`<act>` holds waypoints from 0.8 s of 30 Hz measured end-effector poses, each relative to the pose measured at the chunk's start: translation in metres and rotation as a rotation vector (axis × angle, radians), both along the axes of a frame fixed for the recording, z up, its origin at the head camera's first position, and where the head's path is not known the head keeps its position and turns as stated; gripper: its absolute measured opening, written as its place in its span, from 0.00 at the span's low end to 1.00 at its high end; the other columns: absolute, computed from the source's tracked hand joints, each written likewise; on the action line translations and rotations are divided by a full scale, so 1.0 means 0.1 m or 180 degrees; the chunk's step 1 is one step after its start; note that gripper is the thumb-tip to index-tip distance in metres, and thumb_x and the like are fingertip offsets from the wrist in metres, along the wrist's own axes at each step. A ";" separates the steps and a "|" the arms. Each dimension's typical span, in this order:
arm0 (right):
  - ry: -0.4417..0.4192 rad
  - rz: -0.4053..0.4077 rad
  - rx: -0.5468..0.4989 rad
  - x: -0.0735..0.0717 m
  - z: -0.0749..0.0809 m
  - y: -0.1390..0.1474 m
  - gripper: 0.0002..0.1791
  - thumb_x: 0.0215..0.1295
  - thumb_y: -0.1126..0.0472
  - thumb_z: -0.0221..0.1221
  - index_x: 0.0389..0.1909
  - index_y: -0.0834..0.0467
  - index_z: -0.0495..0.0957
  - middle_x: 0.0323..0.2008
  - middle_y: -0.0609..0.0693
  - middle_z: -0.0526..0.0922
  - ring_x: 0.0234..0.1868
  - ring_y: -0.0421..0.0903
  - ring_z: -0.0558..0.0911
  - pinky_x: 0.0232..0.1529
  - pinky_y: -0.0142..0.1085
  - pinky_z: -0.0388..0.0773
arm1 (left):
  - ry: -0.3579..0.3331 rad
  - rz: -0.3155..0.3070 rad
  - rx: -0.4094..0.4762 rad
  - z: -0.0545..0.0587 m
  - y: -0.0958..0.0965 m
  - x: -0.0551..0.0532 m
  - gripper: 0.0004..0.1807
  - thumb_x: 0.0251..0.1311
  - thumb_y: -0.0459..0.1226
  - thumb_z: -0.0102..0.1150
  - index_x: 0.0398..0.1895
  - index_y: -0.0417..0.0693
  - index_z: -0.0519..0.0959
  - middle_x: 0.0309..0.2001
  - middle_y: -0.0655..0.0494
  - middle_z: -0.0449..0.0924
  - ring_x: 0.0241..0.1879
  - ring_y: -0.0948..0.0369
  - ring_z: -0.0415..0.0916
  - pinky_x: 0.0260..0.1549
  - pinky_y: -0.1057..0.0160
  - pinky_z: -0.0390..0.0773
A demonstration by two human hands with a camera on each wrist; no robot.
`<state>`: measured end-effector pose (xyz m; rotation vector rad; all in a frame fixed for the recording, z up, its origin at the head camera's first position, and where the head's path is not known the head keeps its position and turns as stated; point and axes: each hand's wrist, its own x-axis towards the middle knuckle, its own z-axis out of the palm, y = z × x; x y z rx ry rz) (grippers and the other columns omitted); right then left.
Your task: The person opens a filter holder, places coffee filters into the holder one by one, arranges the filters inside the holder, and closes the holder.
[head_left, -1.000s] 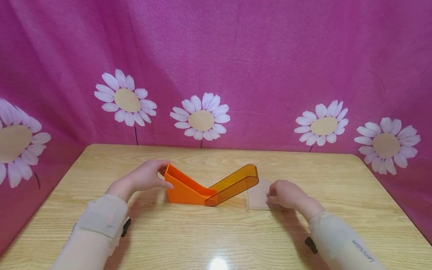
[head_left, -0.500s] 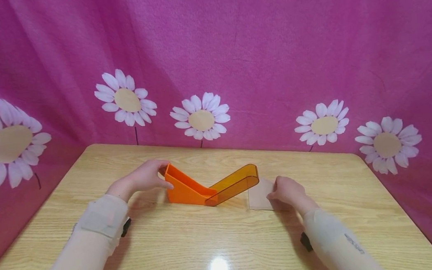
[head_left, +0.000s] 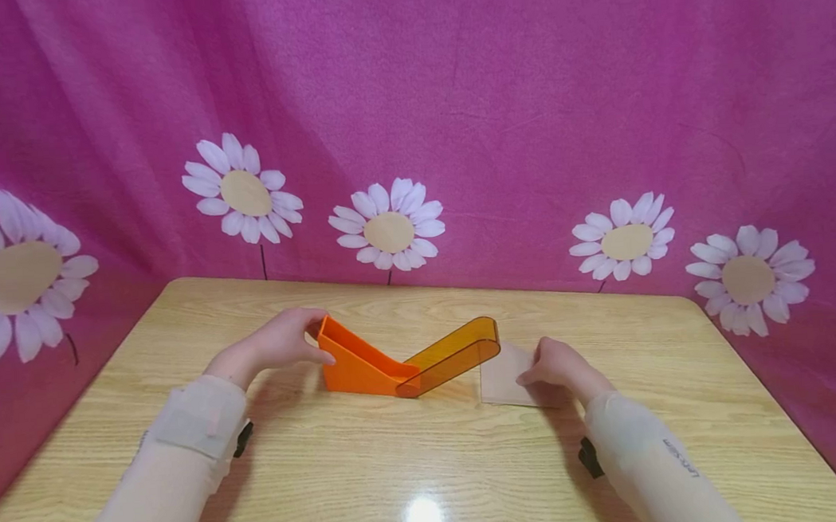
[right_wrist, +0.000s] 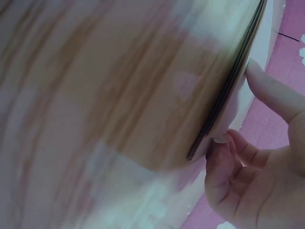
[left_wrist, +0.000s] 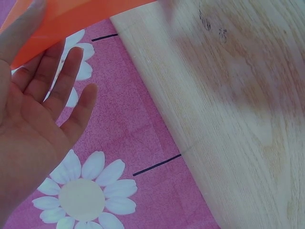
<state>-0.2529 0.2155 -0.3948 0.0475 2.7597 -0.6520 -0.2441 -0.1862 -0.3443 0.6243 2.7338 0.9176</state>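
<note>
A wedge-shaped orange plastic box (head_left: 360,368) stands on the table, its hinged see-through amber cover (head_left: 456,354) swung out to the right. My left hand (head_left: 286,341) holds the box's tall end, thumb on the near side; in the left wrist view the thumb lies along the orange wall (left_wrist: 71,26) and the other fingers stretch past it. A thin pale square sheet (head_left: 504,379) is right of the cover, which overlaps its corner. My right hand (head_left: 561,368) pinches this sheet at its right side. The right wrist view shows a dark thin edge of the sheet (right_wrist: 226,98) beside the fingertips.
The wood-grain table (head_left: 330,474) has a bright reflection at its front. A magenta curtain (head_left: 451,91) with large white daisies hangs behind and at both sides. Each forearm wears a pale sleeve with a small dark camera near the wrist.
My right hand has shifted slightly up and its forearm left, so more of the sheet's lower edge shows. The left hand and the box stay put.
</note>
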 end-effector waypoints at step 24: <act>0.0201 0.0264 -0.0158 -0.03 0.17 0.17 0.14 0.48 0.72 0.51 0.37 0.73 0.76 0.31 0.59 0.78 0.31 0.48 0.74 0.31 0.35 0.73 | -0.0033 0.0032 -0.0037 0.02 0.01 0.01 0.19 0.49 0.37 0.68 0.44 0.41 0.77 0.39 0.52 0.81 0.41 0.56 0.74 0.52 0.49 0.71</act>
